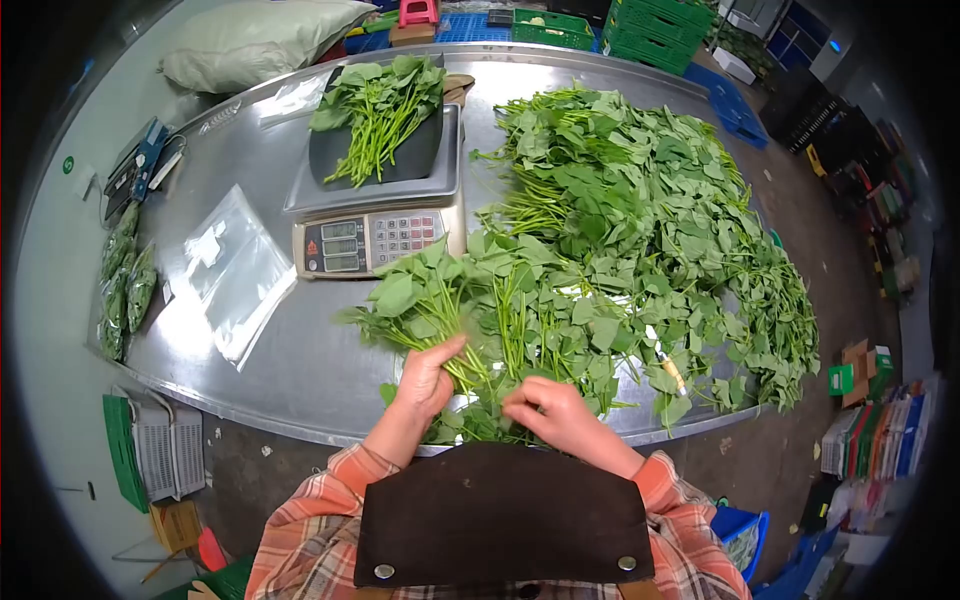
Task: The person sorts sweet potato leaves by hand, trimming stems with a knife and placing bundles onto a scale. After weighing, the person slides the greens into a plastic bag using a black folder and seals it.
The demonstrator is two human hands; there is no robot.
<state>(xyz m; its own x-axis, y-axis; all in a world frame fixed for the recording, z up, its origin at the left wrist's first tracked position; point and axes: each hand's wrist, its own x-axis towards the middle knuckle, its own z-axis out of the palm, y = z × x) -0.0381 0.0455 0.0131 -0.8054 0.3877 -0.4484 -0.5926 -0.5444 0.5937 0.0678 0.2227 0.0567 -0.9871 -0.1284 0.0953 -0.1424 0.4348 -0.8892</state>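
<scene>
My left hand (428, 380) is closed around the stems of a bunch of leafy greens (420, 300), leaves pointing away from me. Close to the table's near edge, my right hand (550, 408) has its fingers curled together against loose leaves; what they pinch is too small to make out. A large heap of leafy greens (620, 190) covers the right side of the steel table (330, 395). Another bunch (385, 115) rests in a black tray (328, 155) on the digital scale (375, 243), beyond my left hand.
Clear plastic bags (235, 275) lie left of the scale. Bagged greens (120, 285) sit at the far left edge. A knife with a light handle (670, 372) lies among leaves at right. Green crates (655, 35) and a white sack (260, 45) stand behind the table.
</scene>
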